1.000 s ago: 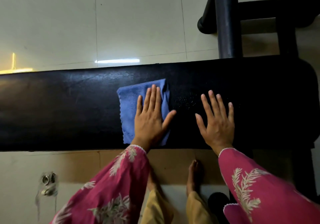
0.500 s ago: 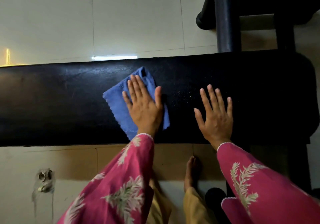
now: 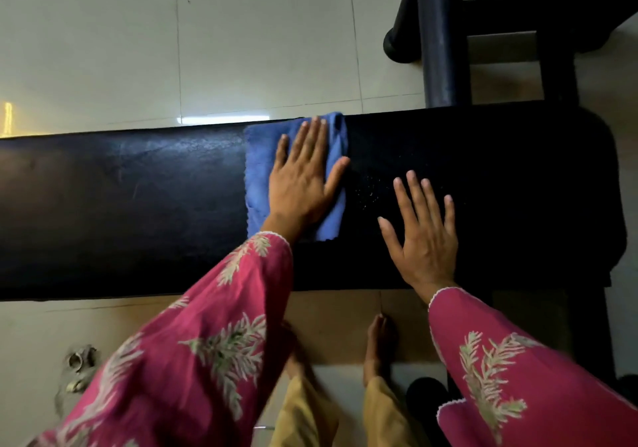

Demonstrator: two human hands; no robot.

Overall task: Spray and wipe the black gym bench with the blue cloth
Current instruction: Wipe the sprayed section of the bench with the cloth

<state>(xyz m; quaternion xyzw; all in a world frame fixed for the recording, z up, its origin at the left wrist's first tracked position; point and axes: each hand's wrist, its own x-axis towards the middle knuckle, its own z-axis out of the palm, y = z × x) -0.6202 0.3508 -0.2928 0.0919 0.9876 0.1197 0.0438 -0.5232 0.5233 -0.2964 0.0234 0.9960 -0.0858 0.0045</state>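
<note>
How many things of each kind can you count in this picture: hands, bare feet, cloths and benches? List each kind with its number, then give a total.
Hands: 2 (left hand, right hand)
Bare feet: 2 (one, the other partly hidden by the sleeve)
Cloths: 1 (blue cloth)
Benches: 1 (black bench)
Total: 6

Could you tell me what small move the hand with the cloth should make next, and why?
Probably slide the left hand and the blue cloth rightward over the droplets. The cloth sits at the bench's far edge, and unwiped spray specks lie between it and the right hand, which rests flat on the bench.
</note>
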